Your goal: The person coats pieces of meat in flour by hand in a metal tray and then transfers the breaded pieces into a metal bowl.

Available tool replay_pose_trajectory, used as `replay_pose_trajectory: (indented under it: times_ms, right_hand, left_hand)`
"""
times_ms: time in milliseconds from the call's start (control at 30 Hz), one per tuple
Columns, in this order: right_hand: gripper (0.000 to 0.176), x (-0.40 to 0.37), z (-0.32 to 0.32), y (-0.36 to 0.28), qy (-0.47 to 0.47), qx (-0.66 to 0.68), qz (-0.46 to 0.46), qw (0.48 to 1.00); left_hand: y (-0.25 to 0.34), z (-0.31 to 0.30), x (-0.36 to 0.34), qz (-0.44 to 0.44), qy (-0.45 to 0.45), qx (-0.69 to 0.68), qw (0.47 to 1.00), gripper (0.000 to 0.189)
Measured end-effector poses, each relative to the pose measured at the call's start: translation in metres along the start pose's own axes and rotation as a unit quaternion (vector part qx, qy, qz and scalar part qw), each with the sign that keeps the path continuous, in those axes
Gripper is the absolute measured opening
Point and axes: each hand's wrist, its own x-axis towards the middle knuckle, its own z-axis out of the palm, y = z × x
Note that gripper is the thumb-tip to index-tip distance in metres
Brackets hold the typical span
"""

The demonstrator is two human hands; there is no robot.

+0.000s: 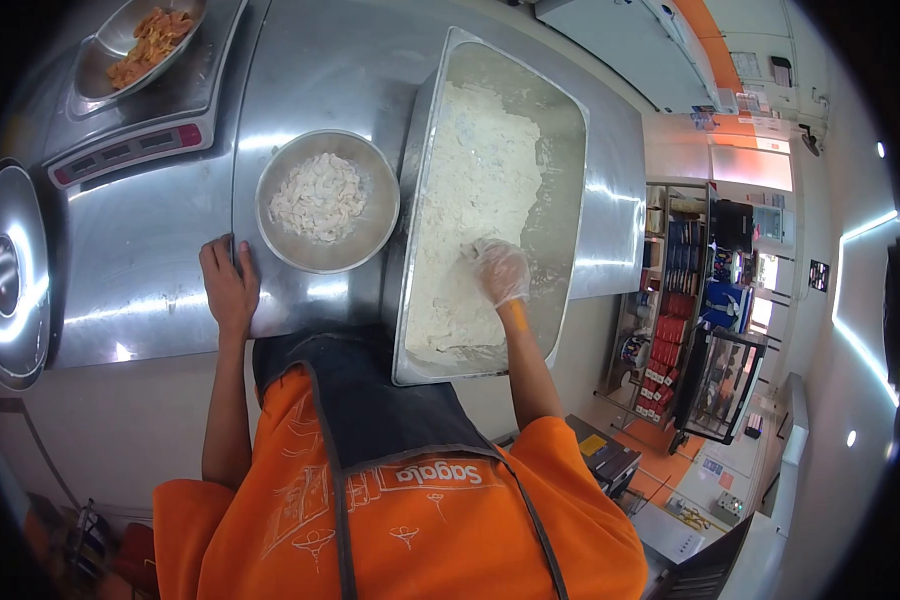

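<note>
My right hand (502,270), in a clear plastic glove, is down in the white flour (465,200) that fills much of a deep rectangular metal pan (560,190). Its fingertips are coated or sunk in the powder, so I cannot make out whether they grip anything. Bare and with fingers apart, my left hand (230,285) rests on the steel table near its front edge. Between the two hands stands a round metal bowl (378,235) with flour-coated pieces (318,198) in it; neither hand touches the bowl.
A digital scale (130,152) at the back left carries a metal bowl (95,65) of orange-brown pieces (155,45). A round metal lid or dish (25,330) lies at the far left of the steel table (150,250). Shelving (660,300) stands beyond the right end.
</note>
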Motion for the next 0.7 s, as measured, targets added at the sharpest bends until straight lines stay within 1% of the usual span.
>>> replay_pose_trajectory:
  times_ms: [33,100,133,200,233,300,333,367,400,433,500,533,600,633,667,700]
  right_hand:
    - [0.020,0.002,-0.017,-0.005,0.002,0.001,-0.005,1.000]
    - [0.021,-0.001,-0.056,-0.003,0.054,0.154,0.033,0.986]
    - [0.021,0.000,-0.062,0.005,0.053,0.154,0.031,0.986]
    - [0.019,-0.004,-0.072,0.023,0.033,0.091,0.107,0.990]
    - [0.019,-0.005,-0.081,0.029,0.033,0.092,0.108,0.989]
    - [0.017,0.000,-0.099,0.031,0.053,0.245,0.124,0.960]
    - [0.017,0.003,-0.113,0.022,0.050,0.251,0.121,0.959]
    - [0.018,0.006,-0.135,0.012,0.021,0.353,0.112,0.928]
    - [0.020,0.009,-0.155,0.003,-0.008,0.451,0.104,0.886]
    - [0.020,0.011,-0.175,-0.011,-0.011,0.455,0.105,0.884]
    - [0.022,0.012,-0.201,-0.043,0.020,0.630,0.063,0.774]
    - [0.022,0.012,-0.200,-0.051,0.020,0.630,0.068,0.773]
    - [0.033,0.016,-0.199,-0.058,0.000,0.638,0.062,0.768]
    - [0.033,0.015,-0.193,-0.054,0.003,0.635,0.065,0.770]
    - [0.041,0.012,-0.174,-0.049,-0.052,0.504,0.030,0.862]
    - [0.050,0.010,-0.149,-0.043,-0.106,0.356,-0.007,0.928]
  left_hand:
    - [-0.001,0.000,0.000,0.000,0.001,-0.004,1.000,0.032]
    - [-0.003,0.001,0.001,0.000,0.006,-0.004,1.000,0.032]
    - [-0.003,0.001,0.000,0.004,0.006,-0.007,1.000,0.032]
    - [-0.002,0.001,0.000,0.006,0.004,-0.005,1.000,0.031]
    - [-0.002,0.001,0.001,0.008,0.003,-0.002,1.000,0.031]
    - [-0.001,0.000,0.002,0.010,0.005,0.002,1.000,0.031]
    - [-0.001,-0.001,0.001,0.013,0.004,0.004,1.000,0.031]
    - [0.000,-0.002,0.001,0.017,0.004,0.009,1.000,0.031]
    - [-0.001,-0.002,0.002,0.017,0.003,0.015,1.000,0.031]
    - [-0.001,-0.002,0.001,0.019,0.005,0.015,1.000,0.031]
    - [-0.001,-0.001,0.001,0.021,0.005,0.012,1.000,0.030]
    - [-0.002,-0.001,0.000,0.023,0.001,0.012,1.000,0.030]
    - [-0.002,0.001,0.000,0.014,0.006,0.007,1.000,0.030]
    - [-0.001,0.001,0.001,0.017,0.005,0.002,1.000,0.030]
    - [0.000,0.000,0.000,0.006,0.001,-0.002,1.000,0.030]
    - [0.001,-0.001,0.001,-0.005,-0.002,-0.005,1.000,0.031]
